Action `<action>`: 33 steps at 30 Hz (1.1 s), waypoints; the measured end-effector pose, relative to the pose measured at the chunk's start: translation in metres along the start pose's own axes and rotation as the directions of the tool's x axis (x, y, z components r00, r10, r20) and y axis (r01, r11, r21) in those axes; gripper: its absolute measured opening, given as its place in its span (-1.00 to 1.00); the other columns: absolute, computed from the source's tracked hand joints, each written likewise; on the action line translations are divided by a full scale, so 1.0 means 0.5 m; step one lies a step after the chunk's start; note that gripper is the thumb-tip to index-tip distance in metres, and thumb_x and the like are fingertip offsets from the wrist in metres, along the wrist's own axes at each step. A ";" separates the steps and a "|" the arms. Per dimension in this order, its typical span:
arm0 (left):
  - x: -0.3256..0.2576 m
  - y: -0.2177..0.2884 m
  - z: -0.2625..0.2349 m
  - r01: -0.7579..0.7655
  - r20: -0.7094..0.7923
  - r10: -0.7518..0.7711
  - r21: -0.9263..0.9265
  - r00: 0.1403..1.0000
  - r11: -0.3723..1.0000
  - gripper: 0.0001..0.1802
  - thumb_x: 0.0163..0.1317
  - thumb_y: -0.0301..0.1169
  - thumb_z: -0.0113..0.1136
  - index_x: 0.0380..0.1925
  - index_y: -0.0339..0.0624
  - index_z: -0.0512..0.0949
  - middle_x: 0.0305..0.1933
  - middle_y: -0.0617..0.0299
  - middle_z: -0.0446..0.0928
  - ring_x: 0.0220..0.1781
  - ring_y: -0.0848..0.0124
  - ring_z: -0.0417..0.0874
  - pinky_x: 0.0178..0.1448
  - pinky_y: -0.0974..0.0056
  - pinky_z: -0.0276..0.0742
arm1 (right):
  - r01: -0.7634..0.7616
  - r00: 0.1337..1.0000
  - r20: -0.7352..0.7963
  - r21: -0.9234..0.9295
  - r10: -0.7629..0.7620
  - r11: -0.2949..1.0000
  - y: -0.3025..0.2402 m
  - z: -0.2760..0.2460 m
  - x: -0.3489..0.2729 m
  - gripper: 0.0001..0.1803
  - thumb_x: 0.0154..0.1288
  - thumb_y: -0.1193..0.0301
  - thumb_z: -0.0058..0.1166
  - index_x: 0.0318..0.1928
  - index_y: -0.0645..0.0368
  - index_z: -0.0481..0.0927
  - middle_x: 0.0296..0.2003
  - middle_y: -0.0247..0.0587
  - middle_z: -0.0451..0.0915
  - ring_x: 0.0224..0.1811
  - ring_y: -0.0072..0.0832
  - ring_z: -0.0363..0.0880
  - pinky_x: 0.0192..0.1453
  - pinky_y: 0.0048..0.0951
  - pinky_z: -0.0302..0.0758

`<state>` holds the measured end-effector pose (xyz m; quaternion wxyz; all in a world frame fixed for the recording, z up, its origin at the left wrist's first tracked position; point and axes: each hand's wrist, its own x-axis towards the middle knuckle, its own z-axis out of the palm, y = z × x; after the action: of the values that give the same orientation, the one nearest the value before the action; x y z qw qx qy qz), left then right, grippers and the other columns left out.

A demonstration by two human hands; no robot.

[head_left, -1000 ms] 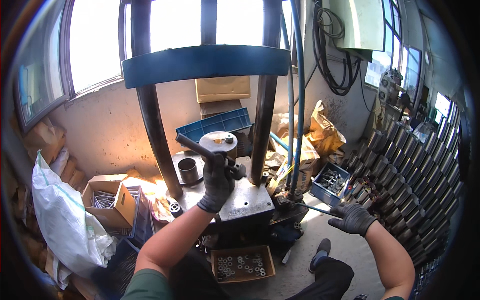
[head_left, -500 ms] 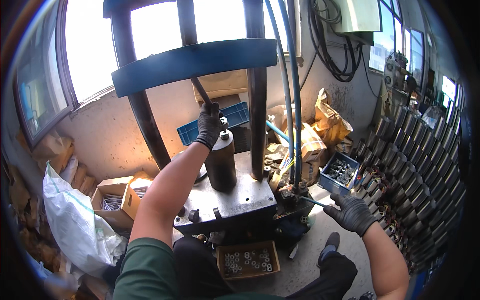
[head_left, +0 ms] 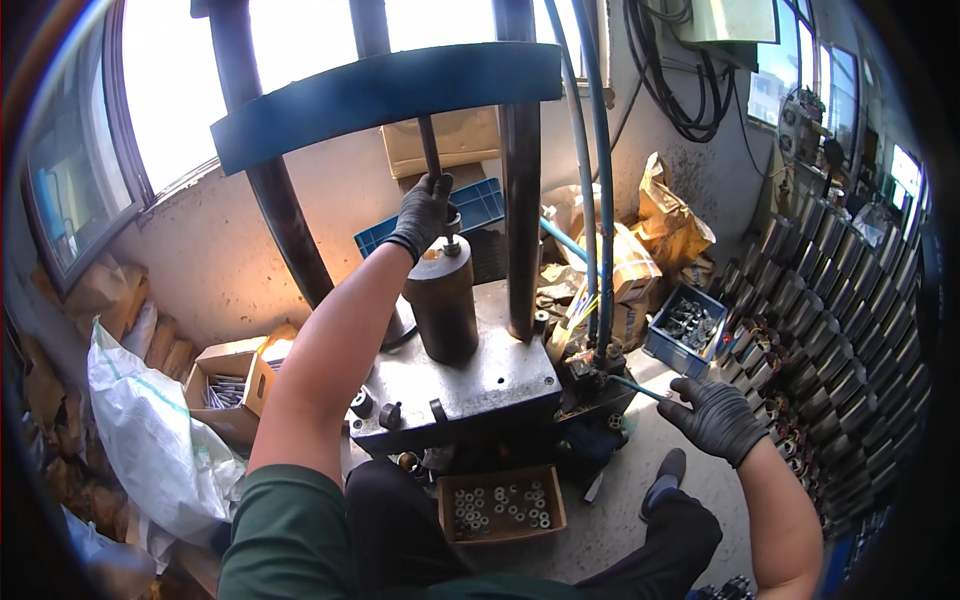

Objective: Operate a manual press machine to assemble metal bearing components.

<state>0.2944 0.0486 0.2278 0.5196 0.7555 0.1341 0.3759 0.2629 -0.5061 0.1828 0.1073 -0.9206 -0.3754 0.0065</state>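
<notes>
My left hand [head_left: 424, 212], in a dark glove, is closed round a dark metal rod [head_left: 430, 145] below the blue crossbeam [head_left: 390, 95] of a press. Just under this hand a short shiny fitting sits over the centre of a dark metal cylinder [head_left: 443, 310], which stands upright on the steel press table [head_left: 475, 385]. The hand partly hides where rod and fitting meet. My right hand [head_left: 718, 418], gloved too, has its fingers curled at the end of a thin light-blue lever [head_left: 636, 386] that juts from the valve block [head_left: 588, 368] right of the table.
Dark columns [head_left: 522, 200] flank the cylinder; blue hoses [head_left: 600, 200] rise at the right. A box of metal rings [head_left: 503, 505] lies below the table. Stacked metal cylinders [head_left: 830, 330] and a blue parts bin [head_left: 685, 330] stand right; a white sack [head_left: 150, 430] and a carton [head_left: 235, 385] left.
My left hand has brought the rod from a slant to nearly upright over the cylinder. My right hand stays at the lever. The view has shifted slightly.
</notes>
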 end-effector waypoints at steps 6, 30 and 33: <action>-0.009 -0.011 0.009 -0.125 -0.023 0.136 0.265 0.990 0.956 -0.54 0.57 0.01 0.06 0.06 -0.17 0.56 -0.40 0.09 0.65 -0.38 0.28 0.72 -0.23 0.14 0.59 | 0.030 1.000 -0.007 0.007 -0.030 1.000 -0.013 0.002 0.002 -0.33 0.42 -0.20 0.05 0.04 0.20 0.67 -0.25 0.10 0.70 -0.10 0.04 0.69 -0.01 0.00 0.58; -0.003 0.004 0.038 -0.074 0.013 0.073 0.215 0.997 0.974 -0.52 0.58 0.05 0.01 -0.01 -0.17 0.57 -0.44 0.12 0.66 -0.37 0.27 0.76 -0.22 0.14 0.66 | 0.171 0.968 0.193 -0.041 -0.160 0.984 -0.008 -0.008 -0.052 -0.53 0.22 0.17 0.12 0.07 0.12 0.68 -0.16 0.06 0.72 -0.12 0.02 0.71 0.03 -0.03 0.62; 0.012 -0.012 0.041 -0.115 0.016 0.114 0.238 0.993 0.965 -0.52 0.56 0.08 0.05 -0.08 -0.16 0.51 -0.50 0.26 0.55 -0.49 0.43 0.61 -0.36 0.24 0.61 | 0.119 0.958 0.263 -0.008 -0.113 0.993 0.004 0.022 -0.085 -0.56 0.24 0.16 0.10 0.05 0.10 0.70 -0.19 0.05 0.73 -0.14 0.03 0.72 0.03 -0.04 0.63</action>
<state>0.3139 0.0406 0.2213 0.4028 0.8192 0.1339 0.3858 0.2326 -0.5349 0.1687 0.0461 -0.8892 -0.4398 0.1174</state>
